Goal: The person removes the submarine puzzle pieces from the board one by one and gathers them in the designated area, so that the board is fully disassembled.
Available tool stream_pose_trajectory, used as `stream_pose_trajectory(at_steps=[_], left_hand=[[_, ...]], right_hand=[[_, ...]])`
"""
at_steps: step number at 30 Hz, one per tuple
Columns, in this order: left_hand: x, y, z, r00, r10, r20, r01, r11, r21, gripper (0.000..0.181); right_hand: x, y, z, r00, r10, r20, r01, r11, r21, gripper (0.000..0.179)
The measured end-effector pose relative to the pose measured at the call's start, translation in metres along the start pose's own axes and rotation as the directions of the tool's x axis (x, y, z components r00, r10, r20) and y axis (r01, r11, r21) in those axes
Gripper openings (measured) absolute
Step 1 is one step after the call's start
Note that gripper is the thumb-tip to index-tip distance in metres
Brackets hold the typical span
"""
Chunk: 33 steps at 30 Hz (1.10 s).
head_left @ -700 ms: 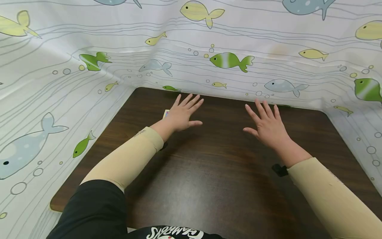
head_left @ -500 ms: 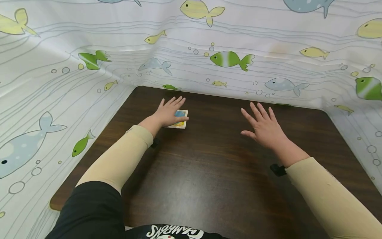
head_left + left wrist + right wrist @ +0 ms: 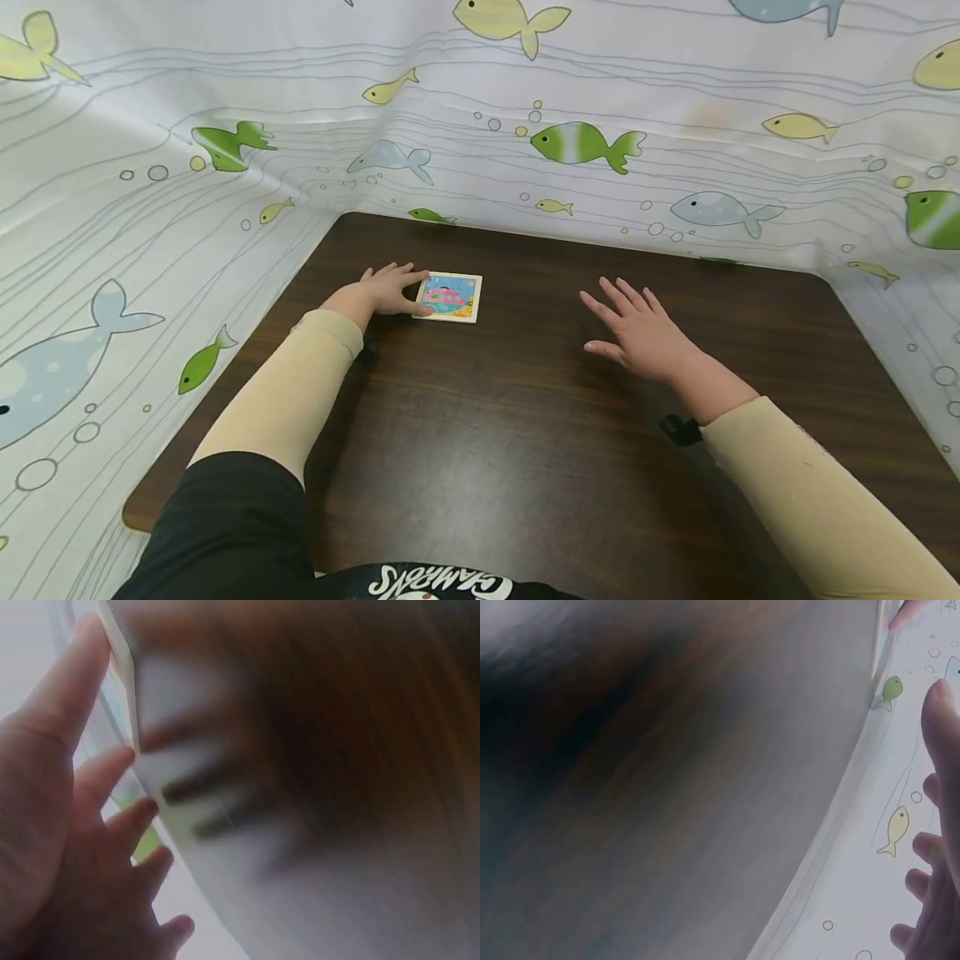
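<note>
A small square picture board (image 3: 454, 298) with a pale rim and a pink-and-blue sea picture lies flat on the dark wooden table (image 3: 510, 417), left of the middle. My left hand (image 3: 384, 292) is at its left side, thumb and forefinger spread over the left corners. In the left wrist view the thumb and forefinger meet or nearly meet the board's pale edge (image 3: 124, 679); firm contact cannot be told. My right hand (image 3: 636, 332) hovers over the table to the right of the board, fingers spread and holding nothing.
A white curtain (image 3: 480, 179) printed with fish borders the table at the back and both sides. Dark wrist devices (image 3: 680, 429) show under the beige sleeves (image 3: 810, 483).
My left hand has moved left and slightly toward me, uncovering the board it was hiding. My right hand has come a little left and nearer. The board seems to stay in place.
</note>
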<state>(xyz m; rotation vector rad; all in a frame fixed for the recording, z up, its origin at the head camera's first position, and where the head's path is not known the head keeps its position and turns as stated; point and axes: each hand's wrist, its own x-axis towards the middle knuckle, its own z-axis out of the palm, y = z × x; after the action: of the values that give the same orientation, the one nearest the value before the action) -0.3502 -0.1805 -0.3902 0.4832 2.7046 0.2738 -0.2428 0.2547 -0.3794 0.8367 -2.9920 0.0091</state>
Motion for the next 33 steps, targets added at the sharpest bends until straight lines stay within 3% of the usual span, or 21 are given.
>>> stream_pose_trajectory(at_steps=[11, 18, 23, 27, 33], left_hand=[[0.017, 0.080, 0.016, 0.998, 0.064, -0.010, -0.062, 0.982, 0.177, 0.093], [0.025, 0.136, 0.035, 0.994, 0.109, 0.003, -0.106, 0.956, 0.273, 0.093], [0.027, 0.165, 0.045, 0.993, 0.118, 0.010, -0.115, 0.940, 0.322, 0.094], [0.028, 0.179, 0.051, 0.992, 0.124, 0.020, -0.123, 0.928, 0.351, 0.095], [0.029, 0.190, 0.056, 0.993, 0.119, 0.013, -0.115, 0.915, 0.386, 0.095]], right_hand=[[0.018, -0.018, -0.003, 0.999, -0.007, 0.048, 0.002, 0.995, 0.102, 0.080], [0.033, -0.022, 0.003, 0.996, 0.023, 0.091, -0.037, 0.987, 0.157, 0.075], [0.044, -0.021, 0.006, 0.995, 0.063, 0.080, -0.080, 0.971, 0.227, 0.063], [0.055, -0.019, 0.010, 0.988, 0.137, 0.065, -0.151, 0.932, 0.330, 0.048], [0.072, -0.016, 0.017, 0.960, 0.239, 0.143, -0.278, 0.804, 0.526, 0.035]])
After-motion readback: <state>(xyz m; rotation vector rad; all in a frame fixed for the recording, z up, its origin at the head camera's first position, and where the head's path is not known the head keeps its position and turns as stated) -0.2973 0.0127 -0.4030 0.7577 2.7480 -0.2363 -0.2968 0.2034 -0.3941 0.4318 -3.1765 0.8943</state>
